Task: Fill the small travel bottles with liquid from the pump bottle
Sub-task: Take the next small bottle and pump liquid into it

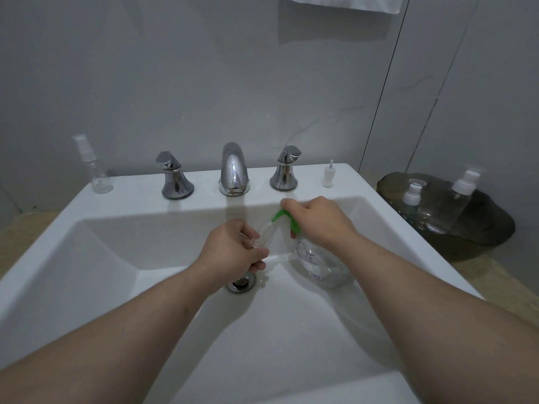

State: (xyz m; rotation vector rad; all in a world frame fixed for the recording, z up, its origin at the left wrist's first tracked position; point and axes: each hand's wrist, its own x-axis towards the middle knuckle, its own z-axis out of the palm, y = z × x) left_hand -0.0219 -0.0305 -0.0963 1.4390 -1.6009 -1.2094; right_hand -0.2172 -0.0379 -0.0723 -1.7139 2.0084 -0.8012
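Over the sink basin [102,258], the left hand [233,249] grips a small travel bottle [264,234] tilted mouth-up toward the green nozzle [281,215] of the pump bottle [318,266], whose head the right hand [318,218] grips and presses.

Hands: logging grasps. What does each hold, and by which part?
Left hand grips the small clear bottle by its lower end; right hand holds the pump bottle at its green pump head.

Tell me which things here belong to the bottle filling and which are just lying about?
In the job: clear pump bottle with green head in the right hand; small clear travel bottle in the left hand; clear spray bottle on the sink ledge; two white-capped clear bottles in the dark bowl.
Lying about: chrome tap, white towel.
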